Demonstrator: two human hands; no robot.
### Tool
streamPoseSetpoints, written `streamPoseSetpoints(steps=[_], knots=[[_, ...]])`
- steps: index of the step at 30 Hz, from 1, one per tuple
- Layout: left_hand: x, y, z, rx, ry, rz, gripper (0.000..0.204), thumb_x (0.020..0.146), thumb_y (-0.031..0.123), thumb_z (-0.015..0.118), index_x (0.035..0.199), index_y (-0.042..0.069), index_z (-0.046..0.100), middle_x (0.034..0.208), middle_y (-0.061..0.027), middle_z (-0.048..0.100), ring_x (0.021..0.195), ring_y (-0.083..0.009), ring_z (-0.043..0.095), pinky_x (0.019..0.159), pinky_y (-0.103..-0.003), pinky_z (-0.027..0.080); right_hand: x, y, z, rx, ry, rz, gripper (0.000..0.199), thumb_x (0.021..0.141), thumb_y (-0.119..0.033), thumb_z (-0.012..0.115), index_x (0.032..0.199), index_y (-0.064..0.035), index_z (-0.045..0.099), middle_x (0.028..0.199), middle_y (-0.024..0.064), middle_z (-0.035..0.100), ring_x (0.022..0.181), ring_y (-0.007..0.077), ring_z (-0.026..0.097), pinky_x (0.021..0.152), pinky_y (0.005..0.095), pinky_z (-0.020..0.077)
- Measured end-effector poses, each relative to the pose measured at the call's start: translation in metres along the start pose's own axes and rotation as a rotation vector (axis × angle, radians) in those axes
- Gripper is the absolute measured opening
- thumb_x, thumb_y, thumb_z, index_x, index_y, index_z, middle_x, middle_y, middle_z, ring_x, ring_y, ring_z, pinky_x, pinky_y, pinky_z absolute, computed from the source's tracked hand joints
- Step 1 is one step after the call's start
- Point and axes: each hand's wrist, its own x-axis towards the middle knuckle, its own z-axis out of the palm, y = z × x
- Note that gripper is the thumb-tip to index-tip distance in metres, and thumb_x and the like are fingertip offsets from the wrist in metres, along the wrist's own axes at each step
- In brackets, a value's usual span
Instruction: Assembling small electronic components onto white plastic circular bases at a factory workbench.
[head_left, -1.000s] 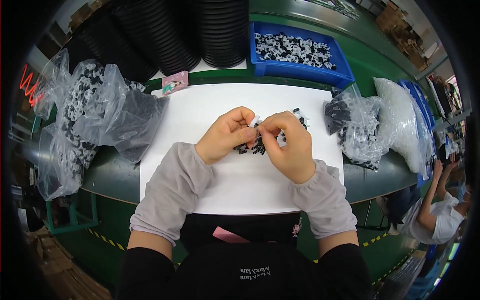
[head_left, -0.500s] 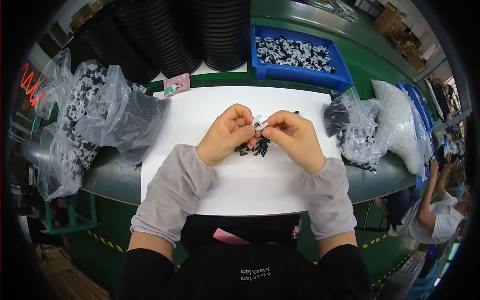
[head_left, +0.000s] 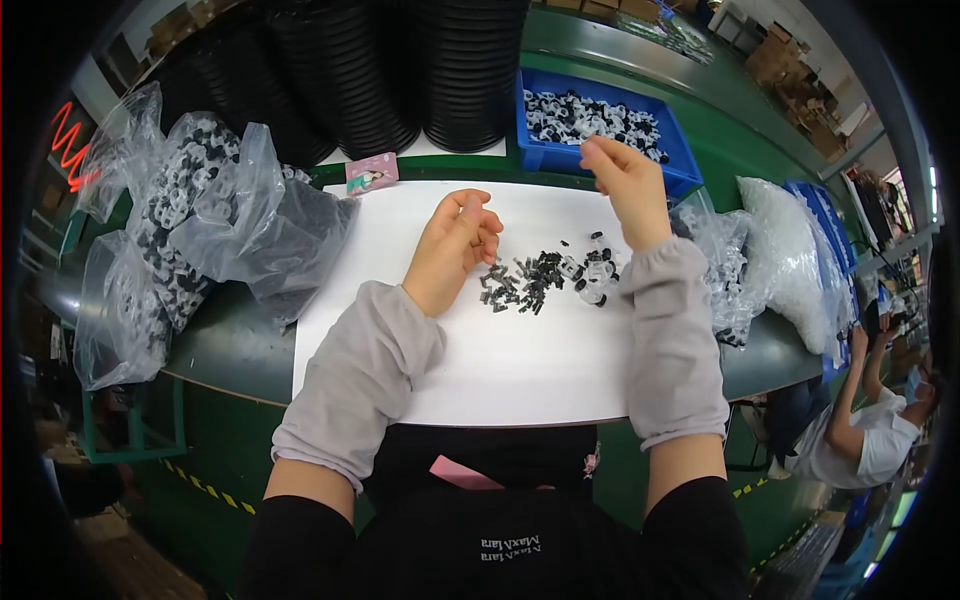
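Observation:
My left hand [head_left: 452, 248] hovers over the white work surface [head_left: 480, 375], its fingers loosely bent and apart, with nothing visible in them. Beside it lies a loose pile of small black plastic pieces [head_left: 540, 278]. Several white plastic parts with black pieces [head_left: 598, 280] sit at the right end of that pile. My right hand [head_left: 632, 188] is raised in front of the blue bin [head_left: 560, 158], thumb and fingertips drawn together. Whatever they hold, if anything, cannot be made out. Many white and black parts [head_left: 590, 118] fill the bin.
Clear bags of black and white parts [head_left: 185, 210] stand at left, and more bags [head_left: 785, 255] at right. Stacked black ribbed items [head_left: 465, 80] rise behind a pink packet [head_left: 371, 174]. Another person [head_left: 870, 430] sits at far right.
My hands, which were together around a white part, have separated. The right hand has moved up and away to the bin; the left has drawn slightly aside, uncovering the pile.

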Motion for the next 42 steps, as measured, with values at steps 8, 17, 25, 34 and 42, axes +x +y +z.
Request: streamPoseSetpoints(steps=[8,17,25,34,42], knots=[[-0.002,0.002,0.000,0.038,0.027,0.012,0.030,0.100,0.031,0.045,0.111,0.004,0.049,0.085,-0.0022,0.054,0.070,-0.0101,0.049,0.064,-0.024,0.040,-0.030,0.018,-0.022,-0.806,-0.235,0.030,0.023,0.077,-0.021,0.069,0.088,-0.0010,0.070,0.082,0.0143,0.068,0.072,0.0239,0.064,0.068,0.0322,0.0494],[0.001,-0.005,0.002,0.200,0.024,-0.072,0.026,0.096,0.027,0.053,0.107,0.004,0.057,0.084,-0.0002,0.055,0.069,-0.0064,0.049,0.063,-0.021,0.041,-0.045,0.043,-0.025,-0.989,-0.195,-0.150,0.022,0.067,-0.024,0.070,0.074,-0.0032,0.067,0.076,0.0132,0.067,0.074,0.0322,0.064,0.070,0.0427,0.0478],[-0.003,-0.007,0.005,0.376,-0.049,-0.108,0.033,0.095,0.025,0.056,0.119,0.003,0.057,0.083,-0.0010,0.060,0.065,-0.0053,0.051,0.061,-0.019,0.045,-0.067,0.023,0.028,-0.431,-0.235,-0.682,0.031,0.072,-0.009,0.071,0.101,-0.0034,0.064,0.097,0.0082,0.064,0.085,0.0268,0.058,0.069,0.0357,0.0469],[0.000,0.007,0.000,0.299,0.135,-0.126,0.039,0.097,0.040,0.050,0.105,0.003,0.059,0.076,-0.0009,0.054,0.062,-0.0047,0.047,0.055,-0.019,0.038,-0.071,0.040,0.042,-0.798,-0.335,-0.422,0.006,0.075,-0.012,0.068,0.077,-0.0069,0.070,0.079,0.0051,0.063,0.081,0.0261,0.058,0.072,0.0373,0.0420],[0.002,0.005,-0.002,0.015,0.074,-0.147,0.031,0.096,0.031,0.052,0.102,0.002,0.058,0.081,-0.0026,0.058,0.063,-0.0064,0.050,0.057,-0.020,0.042,-0.072,0.031,0.032,-0.421,-0.344,-0.238,0.006,0.081,-0.008,0.064,0.085,-0.0024,0.064,0.079,0.0056,0.062,0.075,0.0182,0.057,0.069,0.0297,0.0457]])
